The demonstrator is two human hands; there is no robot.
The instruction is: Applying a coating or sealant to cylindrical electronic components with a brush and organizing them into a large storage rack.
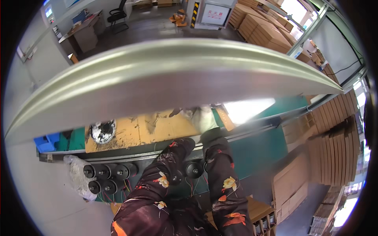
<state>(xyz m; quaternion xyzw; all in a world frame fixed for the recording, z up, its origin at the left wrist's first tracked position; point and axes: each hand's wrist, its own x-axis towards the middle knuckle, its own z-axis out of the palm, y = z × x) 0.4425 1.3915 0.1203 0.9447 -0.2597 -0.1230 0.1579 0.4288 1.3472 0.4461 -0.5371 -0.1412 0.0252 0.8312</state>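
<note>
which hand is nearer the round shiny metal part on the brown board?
Left. Its sleeve runs up closer to the round metal part; the gloved right hand sits further right, mostly hidden by the metal hood.

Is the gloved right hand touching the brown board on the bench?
Cannot tell. In the head view the metal shelf rail hides most of the right hand above the brown board.

A long metal beam [169,74] crosses the view from 9 o'clock to 3 o'clock, in front of the workbench [252,153]. Behind it, at centre, both forearms reach toward a cardboard sheet [145,129] lying on the bench. A round metal part [102,131] rests on the sheet's 9 o'clock end. Cylindrical motors [104,177] lie grouped at 7 o'clock, beside a plastic bag [76,175]. Stacked cartons [334,153] stand at 3 o'clock.
</note>
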